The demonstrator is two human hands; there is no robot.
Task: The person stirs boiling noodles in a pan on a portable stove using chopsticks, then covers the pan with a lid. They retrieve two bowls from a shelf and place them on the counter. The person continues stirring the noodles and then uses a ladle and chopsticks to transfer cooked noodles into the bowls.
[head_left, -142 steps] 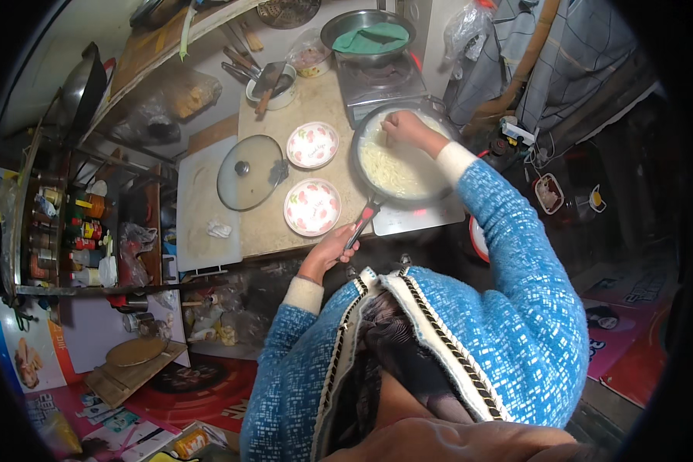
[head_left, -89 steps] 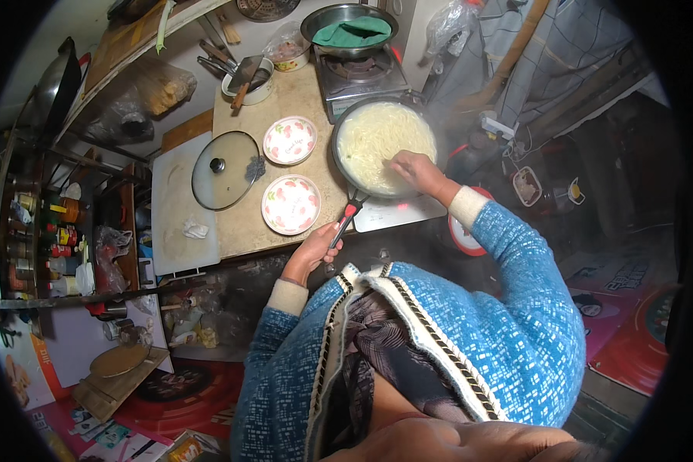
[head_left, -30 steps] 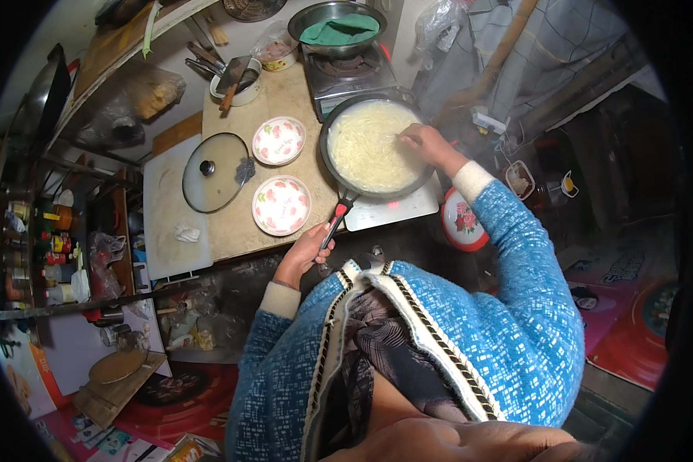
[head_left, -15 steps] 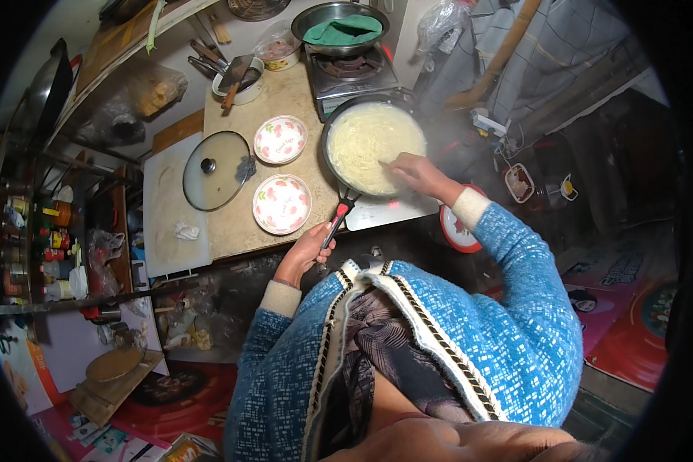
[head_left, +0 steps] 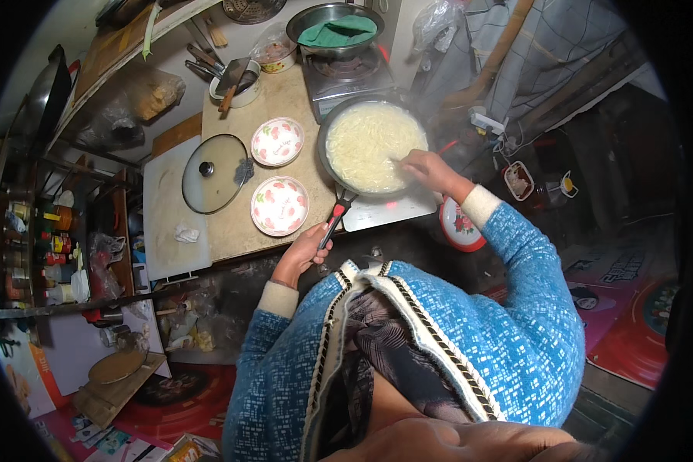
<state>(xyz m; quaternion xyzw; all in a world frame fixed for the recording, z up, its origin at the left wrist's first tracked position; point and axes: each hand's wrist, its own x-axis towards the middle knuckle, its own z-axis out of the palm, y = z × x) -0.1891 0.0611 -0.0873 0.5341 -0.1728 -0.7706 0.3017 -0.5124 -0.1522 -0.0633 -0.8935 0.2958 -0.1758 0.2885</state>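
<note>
A dark frying pan (head_left: 325, 163) full of pale noodles (head_left: 369, 138) in whitish liquid sits on a white hob (head_left: 385, 214), with steam over its right side. My left hand (head_left: 306, 248) is wrapped round the pan's black and red handle (head_left: 335, 218). Over the pan's right edge, the fingers of my right hand (head_left: 430, 171) are pinched on a thin utensil (head_left: 396, 160) whose tip dips into the noodles; its kind cannot be made out. Two white bowls with pink patterns, the farther bowl (head_left: 277, 142) and the nearer bowl (head_left: 279, 206), stand left of the pan.
A glass lid (head_left: 214, 185) lies left of the bowls, partly over a white board (head_left: 162, 239). Behind the pan, a gas stove (head_left: 339, 88) carries a metal basin (head_left: 304, 31) with a green cloth. A cleaver (head_left: 235, 77) rests across a pot at the back left.
My right hand has moved slightly right with the utensil, toward the pan's edge. My left hand keeps its grip on the handle. The view has shifted a little.
</note>
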